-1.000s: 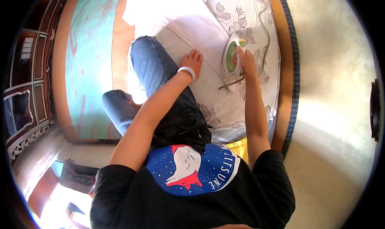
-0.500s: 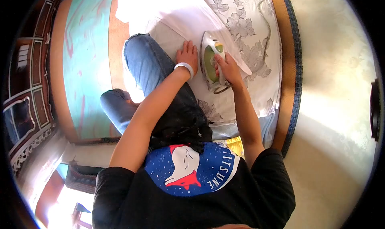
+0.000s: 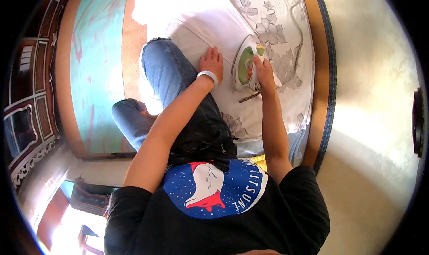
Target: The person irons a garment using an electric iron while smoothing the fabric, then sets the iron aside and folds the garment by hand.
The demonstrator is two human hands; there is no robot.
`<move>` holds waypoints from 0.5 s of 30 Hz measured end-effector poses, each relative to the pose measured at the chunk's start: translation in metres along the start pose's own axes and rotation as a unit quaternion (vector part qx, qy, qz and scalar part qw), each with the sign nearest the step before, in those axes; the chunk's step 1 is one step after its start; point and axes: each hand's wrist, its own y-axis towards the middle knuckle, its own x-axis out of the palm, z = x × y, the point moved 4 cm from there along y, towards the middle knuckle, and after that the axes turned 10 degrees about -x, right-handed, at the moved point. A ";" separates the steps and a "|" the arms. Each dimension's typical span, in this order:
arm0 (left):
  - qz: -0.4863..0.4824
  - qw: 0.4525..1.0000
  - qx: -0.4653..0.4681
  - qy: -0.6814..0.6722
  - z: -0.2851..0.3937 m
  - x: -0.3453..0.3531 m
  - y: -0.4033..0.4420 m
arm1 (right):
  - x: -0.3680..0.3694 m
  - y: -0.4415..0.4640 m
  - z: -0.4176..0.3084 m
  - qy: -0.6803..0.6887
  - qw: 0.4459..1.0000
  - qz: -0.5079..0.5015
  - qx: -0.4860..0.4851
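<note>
A white cloth (image 3: 192, 18) lies spread over a floral-patterned sheet (image 3: 272, 29). My left hand (image 3: 212, 67) rests flat on the white cloth beside my bent knee, fingers stretched out, a white band at its wrist. To its right, my right hand (image 3: 262, 71) is wrapped round the handle of a green and white iron (image 3: 245, 63). The iron lies on the white cloth near its right edge, its tip pointing away from me. Its cord (image 3: 297, 54) comes out at the back and also runs along the sheet's right side.
My crossed legs in blue jeans (image 3: 165, 71) are left of the cloth. Further left lies a turquoise panel (image 3: 96, 71) beside dark wooden furniture (image 3: 27, 80). A blue woven edging (image 3: 330, 76) borders the mat on the right. Yellow fabric (image 3: 259, 162) shows near my waist.
The iron in my right hand first moved left toward my left hand, then back part of the way right. My left hand has shifted slightly and stays flat on the cloth.
</note>
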 end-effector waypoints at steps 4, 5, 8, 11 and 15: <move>0.022 1.000 -0.004 -0.002 0.001 -0.001 -0.001 | 0.007 -0.001 -0.008 -0.123 0.989 -0.071 -0.051; 0.029 1.000 -0.003 0.003 0.002 -0.001 -0.001 | 0.010 -0.001 -0.014 -0.142 0.982 -0.103 -0.071; 0.020 0.999 0.002 0.038 0.004 0.000 0.003 | 0.015 0.012 -0.015 -0.173 0.970 -0.160 -0.064; 0.046 0.999 -0.004 0.004 0.003 -0.007 0.001 | 0.017 0.037 -0.016 -0.152 0.971 -0.179 -0.053; 0.084 0.996 0.012 0.028 0.004 0.003 0.005 | 0.015 0.062 -0.021 -0.127 0.978 -0.157 -0.048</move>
